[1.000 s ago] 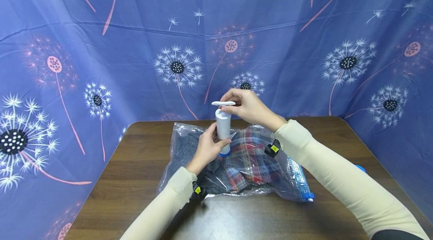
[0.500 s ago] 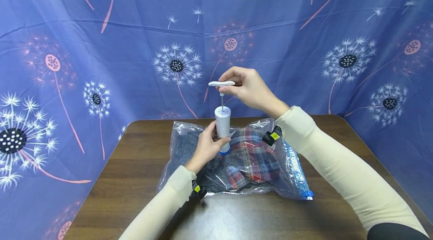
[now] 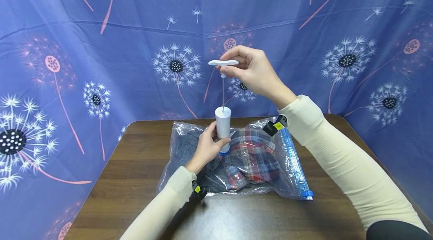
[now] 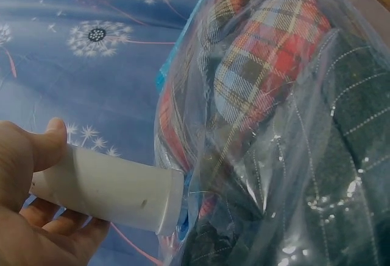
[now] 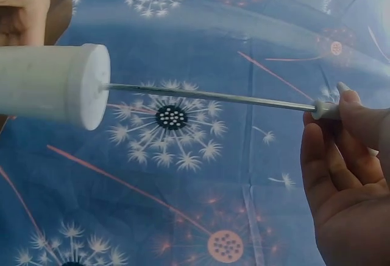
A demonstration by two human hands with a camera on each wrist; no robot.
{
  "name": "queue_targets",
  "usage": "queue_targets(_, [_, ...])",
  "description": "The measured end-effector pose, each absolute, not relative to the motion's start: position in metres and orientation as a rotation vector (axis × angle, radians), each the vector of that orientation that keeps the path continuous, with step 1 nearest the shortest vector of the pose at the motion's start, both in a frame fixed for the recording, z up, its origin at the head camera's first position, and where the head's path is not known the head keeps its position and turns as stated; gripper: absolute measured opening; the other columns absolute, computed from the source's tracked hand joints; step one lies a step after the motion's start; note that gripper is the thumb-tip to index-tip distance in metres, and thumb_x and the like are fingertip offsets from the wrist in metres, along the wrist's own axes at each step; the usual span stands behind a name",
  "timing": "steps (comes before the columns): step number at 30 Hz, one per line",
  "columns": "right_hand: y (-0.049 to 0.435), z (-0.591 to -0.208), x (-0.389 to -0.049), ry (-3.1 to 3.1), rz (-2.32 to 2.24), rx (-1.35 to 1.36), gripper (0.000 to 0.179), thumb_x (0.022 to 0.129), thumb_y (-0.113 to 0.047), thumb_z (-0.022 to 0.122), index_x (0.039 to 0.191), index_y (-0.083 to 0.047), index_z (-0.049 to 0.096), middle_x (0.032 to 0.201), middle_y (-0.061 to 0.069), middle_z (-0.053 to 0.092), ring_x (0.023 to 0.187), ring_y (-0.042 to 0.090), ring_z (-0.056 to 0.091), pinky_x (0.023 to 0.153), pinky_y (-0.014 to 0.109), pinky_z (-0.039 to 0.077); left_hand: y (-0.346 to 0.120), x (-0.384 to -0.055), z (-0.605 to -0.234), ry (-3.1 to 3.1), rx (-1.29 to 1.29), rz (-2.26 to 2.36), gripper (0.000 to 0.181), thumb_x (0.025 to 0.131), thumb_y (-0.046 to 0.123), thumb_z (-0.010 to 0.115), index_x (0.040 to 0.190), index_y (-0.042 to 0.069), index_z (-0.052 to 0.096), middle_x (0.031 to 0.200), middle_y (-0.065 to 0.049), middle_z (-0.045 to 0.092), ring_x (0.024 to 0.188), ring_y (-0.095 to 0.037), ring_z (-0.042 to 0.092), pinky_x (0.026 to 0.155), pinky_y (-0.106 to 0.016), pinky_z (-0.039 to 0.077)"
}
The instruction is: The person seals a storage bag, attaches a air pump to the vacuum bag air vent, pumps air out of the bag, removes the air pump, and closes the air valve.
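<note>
A white hand pump stands upright on a clear vacuum storage bag, its base on a blue valve. My left hand grips the pump's barrel, thumb on one side and fingers on the other. High above it, my right hand pinches the white T-shaped handle. Between barrel and handle the thin metal rod is drawn far out. Inside the bag lie a red and blue plaid garment and a dark pinstriped garment.
The bag's blue zip edge runs down its right side, with a blue slider at the near corner. Beneath lies a brown wooden table. A blue dandelion-print cloth hangs behind and at the sides.
My right hand has risen with the handle, drawing the rod out of the barrel from nearly fully in. My left hand has kept its grip in the same place.
</note>
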State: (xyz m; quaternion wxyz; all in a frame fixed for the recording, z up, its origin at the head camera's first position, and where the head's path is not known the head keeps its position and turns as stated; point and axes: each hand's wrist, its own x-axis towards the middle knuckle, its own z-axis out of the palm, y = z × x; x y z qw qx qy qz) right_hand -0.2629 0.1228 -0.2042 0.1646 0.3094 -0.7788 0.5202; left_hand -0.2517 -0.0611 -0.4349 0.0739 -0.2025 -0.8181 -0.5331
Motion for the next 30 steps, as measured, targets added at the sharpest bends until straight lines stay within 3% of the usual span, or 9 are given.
queue_targets(6, [0.125, -0.22, -0.264, -2.288, 1.467, 0.92, 0.021, 0.094, -0.008, 0.075, 0.115, -0.005, 0.071, 0.104, 0.012, 0.079, 0.09, 0.017, 0.077, 0.076, 0.027, 0.061, -0.062, -0.253, -0.434, -2.454, -0.609, -1.608, 0.065, 0.09, 0.014, 0.081, 0.147, 0.009, 0.051, 0.134, -0.016, 0.063, 0.119, -0.033, 0.068, 0.1, -0.046, 0.058])
queue_targets(15, [0.12, -0.257, -0.268, -2.394, 1.507, 0.938, 0.018, 0.096, -0.008, 0.073, 0.114, -0.004, 0.069, 0.105, 0.013, 0.078, 0.094, 0.023, 0.077, 0.083, 0.04, 0.063, -0.064, -0.253, -0.434, -2.444, -0.608, -1.603, 0.065, 0.089, 0.011, 0.081, 0.147, 0.008, 0.051, 0.132, -0.017, 0.065, 0.117, -0.033, 0.069, 0.1, -0.046, 0.058])
queue_targets(23, [0.119, -0.277, -0.268, -2.497, 1.392, 0.882, 0.017, 0.094, -0.012, 0.077, 0.109, -0.006, 0.073, 0.105, 0.01, 0.077, 0.085, 0.022, 0.075, 0.072, 0.027, 0.059, -0.064, -0.254, -0.434, -2.433, -0.61, -1.622, 0.065, 0.089, 0.01, 0.082, 0.146, 0.007, 0.051, 0.131, -0.017, 0.066, 0.116, -0.033, 0.069, 0.099, -0.047, 0.058])
queue_targets(30, [0.122, -0.29, -0.273, -2.564, 1.428, 0.881, 0.019, 0.094, -0.012, 0.077, 0.111, -0.005, 0.073, 0.107, 0.011, 0.077, 0.093, 0.02, 0.075, 0.082, 0.035, 0.062, -0.065, -0.253, -0.433, -2.451, -0.607, -1.634, 0.065, 0.09, 0.012, 0.081, 0.147, 0.008, 0.051, 0.132, -0.016, 0.065, 0.118, -0.032, 0.068, 0.1, -0.046, 0.058])
